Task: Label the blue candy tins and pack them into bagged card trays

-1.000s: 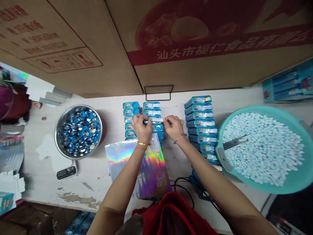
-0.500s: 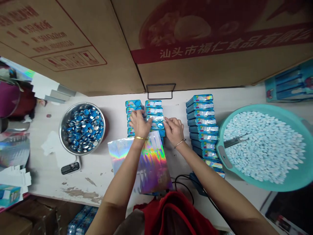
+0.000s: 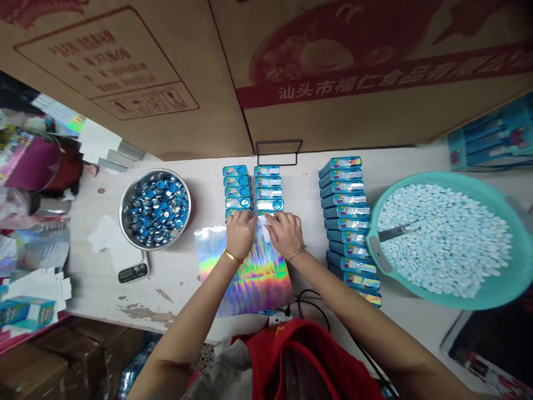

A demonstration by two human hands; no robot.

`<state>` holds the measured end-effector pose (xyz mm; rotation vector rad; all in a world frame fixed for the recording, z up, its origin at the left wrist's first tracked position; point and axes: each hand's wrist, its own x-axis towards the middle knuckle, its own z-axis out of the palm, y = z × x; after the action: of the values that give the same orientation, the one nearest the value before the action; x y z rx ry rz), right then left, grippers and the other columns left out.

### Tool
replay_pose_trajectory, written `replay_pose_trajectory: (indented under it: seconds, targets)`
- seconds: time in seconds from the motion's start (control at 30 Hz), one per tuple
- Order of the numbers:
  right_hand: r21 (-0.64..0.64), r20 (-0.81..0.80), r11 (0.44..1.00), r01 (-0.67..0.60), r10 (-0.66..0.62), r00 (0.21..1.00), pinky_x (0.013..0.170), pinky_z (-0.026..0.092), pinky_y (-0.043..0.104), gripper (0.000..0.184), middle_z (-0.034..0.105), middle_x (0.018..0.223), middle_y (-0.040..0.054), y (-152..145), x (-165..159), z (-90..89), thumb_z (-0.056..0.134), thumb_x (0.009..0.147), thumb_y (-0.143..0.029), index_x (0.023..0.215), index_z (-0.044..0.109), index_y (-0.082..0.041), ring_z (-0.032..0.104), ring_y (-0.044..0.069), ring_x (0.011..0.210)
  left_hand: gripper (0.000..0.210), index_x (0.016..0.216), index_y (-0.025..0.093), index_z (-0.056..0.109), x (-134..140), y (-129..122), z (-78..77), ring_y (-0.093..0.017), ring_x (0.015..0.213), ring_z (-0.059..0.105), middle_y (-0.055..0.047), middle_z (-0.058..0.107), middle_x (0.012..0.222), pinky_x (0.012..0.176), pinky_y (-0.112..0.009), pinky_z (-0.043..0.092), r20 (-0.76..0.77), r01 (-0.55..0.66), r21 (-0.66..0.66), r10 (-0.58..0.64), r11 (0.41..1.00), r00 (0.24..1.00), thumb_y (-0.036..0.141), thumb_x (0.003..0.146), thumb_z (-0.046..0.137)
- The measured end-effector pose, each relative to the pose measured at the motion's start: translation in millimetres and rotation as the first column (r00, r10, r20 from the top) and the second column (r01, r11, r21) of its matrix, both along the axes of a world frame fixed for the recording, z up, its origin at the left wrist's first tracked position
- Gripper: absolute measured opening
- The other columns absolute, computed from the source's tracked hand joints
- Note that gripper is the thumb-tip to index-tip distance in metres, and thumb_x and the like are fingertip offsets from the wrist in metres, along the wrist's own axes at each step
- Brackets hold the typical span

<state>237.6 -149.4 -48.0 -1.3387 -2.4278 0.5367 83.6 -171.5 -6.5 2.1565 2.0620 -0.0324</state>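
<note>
A shiny holographic sheet of stickers (image 3: 250, 278) lies over the near end of two rows of small blue boxes. At its top edge, my left hand (image 3: 241, 233) is closed, fingertips pinched on the sheet beside the left row of boxes (image 3: 237, 191). My right hand (image 3: 286, 233) is closed too, its thumb and forefinger pinching at the same edge near a small white strip (image 3: 265, 229). Whether a loose sticker is between those fingertips is hard to see. Just beyond my hands stands the right row of boxes (image 3: 268, 193), with round marks or shiny strips on their tops.
A metal bowl (image 3: 121, 214) of blue and silver caps is at left, near a handheld device (image 3: 133, 272). At right stand a row of blue boxes (image 3: 345, 225) and a teal basin (image 3: 449, 300) of pale wrapped pieces with tongs (image 3: 393, 231). Cartons (image 3: 179, 136) wall the back.
Both hands have come back toward me from the box tops to the sheet's upper edge. A white strip now shows between them. The view has shifted slightly.
</note>
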Motion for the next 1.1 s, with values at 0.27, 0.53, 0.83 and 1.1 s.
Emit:
replay_pose_trajectory:
  seconds: [0.27, 0.53, 0.83, 1.1]
  targets:
    - [-0.063, -0.017, 0.998, 0.018, -0.019, 1.0, 0.077, 0.028, 0.038, 0.034, 0.059, 0.1, 0.0095, 2, -1, -0.6, 0.043, 0.095, -0.035, 0.118, 0.064, -0.022, 0.044, 0.024, 0.088, 0.01, 0.085, 0.02, 0.06, 18, -45, 36.0, -0.022, 0.088, 0.055, -0.007, 0.065, 0.096, 0.075, -0.036, 0.037, 0.268, -0.032, 0.057, 0.016, 0.998, 0.963, 0.02, 0.09, 0.052]
    - [-0.414, -0.596, 0.904, 0.104, -0.356, 0.719, 0.08, 0.042, 0.035, 0.042, 0.062, 0.092, 0.0068, -9, 12, 34.6, 0.032, 0.096, -0.048, 0.099, 0.063, -0.019, 0.054, 0.02, 0.089, 0.016, 0.078, 0.019, 0.055, 24, -21, 59.0, -0.012, 0.072, 0.057, 0.0, 0.06, 0.076, 0.069, -0.025, 0.044, 0.914, -0.698, -0.137, 0.362, 0.703, 0.184, 0.029, 0.078, 0.067]
    - [-0.559, -0.543, 0.811, 0.173, -0.515, 0.663, 0.063, 0.038, 0.028, 0.03, 0.051, 0.063, -0.0022, 20, 19, 18.1, 0.048, 0.089, -0.044, 0.069, 0.051, -0.022, 0.047, 0.014, 0.062, 0.014, 0.071, 0.019, 0.056, 38, 21, 0.0, -0.012, 0.069, 0.054, 0.0, 0.057, 0.071, 0.071, -0.027, 0.047, 0.906, -0.67, -0.149, 0.371, 0.728, 0.202, 0.028, 0.077, 0.064]
    - [-0.302, -0.242, 0.897, 0.324, -0.401, 0.884, 0.075, 0.031, 0.033, 0.024, 0.06, 0.068, 0.0005, 47, 23, -13.7, 0.047, 0.088, -0.031, 0.069, 0.057, -0.021, 0.053, 0.018, 0.074, 0.009, 0.074, 0.021, 0.061, 41, 42, -18.6, -0.026, 0.099, 0.052, -0.006, 0.057, 0.097, 0.089, -0.044, 0.037, 0.503, -0.628, 0.076, 0.514, 0.774, 0.695, 0.027, 0.08, 0.063]
